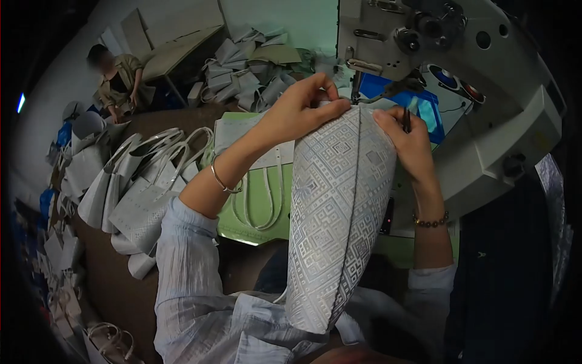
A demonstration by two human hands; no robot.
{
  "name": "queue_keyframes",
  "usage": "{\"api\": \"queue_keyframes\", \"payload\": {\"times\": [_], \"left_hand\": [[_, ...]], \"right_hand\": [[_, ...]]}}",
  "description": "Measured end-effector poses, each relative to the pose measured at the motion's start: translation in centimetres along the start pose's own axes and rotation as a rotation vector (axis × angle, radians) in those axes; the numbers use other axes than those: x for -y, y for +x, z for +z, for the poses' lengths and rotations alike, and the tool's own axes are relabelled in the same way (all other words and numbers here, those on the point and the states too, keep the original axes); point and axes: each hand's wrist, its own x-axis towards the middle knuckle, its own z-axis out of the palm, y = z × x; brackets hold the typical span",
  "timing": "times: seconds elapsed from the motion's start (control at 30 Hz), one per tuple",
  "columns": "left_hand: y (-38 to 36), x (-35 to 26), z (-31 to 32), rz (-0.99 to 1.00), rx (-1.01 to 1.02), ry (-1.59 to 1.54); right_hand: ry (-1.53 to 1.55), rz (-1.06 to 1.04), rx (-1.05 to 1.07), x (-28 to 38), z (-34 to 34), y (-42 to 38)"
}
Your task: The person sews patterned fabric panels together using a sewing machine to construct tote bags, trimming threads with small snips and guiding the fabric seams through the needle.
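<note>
A silver-grey bag (339, 206) with a woven geometric pattern hangs lengthwise in front of me, a dark seam running down it. At its upper left edge my left hand (306, 112) is closed, thumb and fingers pinching the rim. My right hand (415, 142) grips the upper right edge with the thumb on the fabric. A slim dark tool (407, 120) sticks up between the right fingers; its kind does not show. Just beyond the bag's top edge is the needle area of a sewing machine (356, 85).
White straps (267, 212) lie on the green work surface (254, 227). Finished-looking bags (142, 209) with handles are heaped at left, more grey pieces (242, 73) at the back. A person (121, 79) is at the far left. The machine body (515, 145) fills the right, beside a blue tray (424, 106).
</note>
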Motion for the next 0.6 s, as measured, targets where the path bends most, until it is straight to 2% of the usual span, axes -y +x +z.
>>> {"api": "queue_keyframes", "payload": {"times": [0.23, 0.6], "left_hand": [[0.3, 1.3, 0.3, -0.013, -0.051, 0.01], [0.5, 0.6, -0.1, 0.006, -0.048, 0.014]], "right_hand": [[0.008, 0.096, 0.056, -1.6, -0.3, 0.1], [-0.003, 0.083, 0.059, -0.6, 0.1, 0.1]]}}
